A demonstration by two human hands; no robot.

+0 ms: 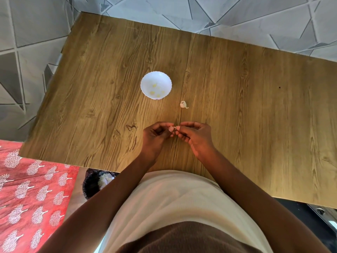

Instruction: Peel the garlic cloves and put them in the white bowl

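Your white bowl [156, 84], scallop-rimmed, sits on the wooden table [255, 106] with several pale yellow peeled cloves [154, 86] inside. Nearer you, your left hand [155, 136] and right hand [196, 136] both pinch one small pinkish-white garlic clove [172, 128]. An unpeeled white piece of garlic [183, 104] lies right of the bowl.

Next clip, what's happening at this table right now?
A person is peeling garlic over a wooden table. Both hands, the left hand and the right hand, pinch one small garlic clove between their fingertips, just above the tabletop. Farther out, a white bowl already holds a few yellowish peeled cloves. Another piece of unpeeled garlic lies on the table, to the right of the bowl and apart from it.
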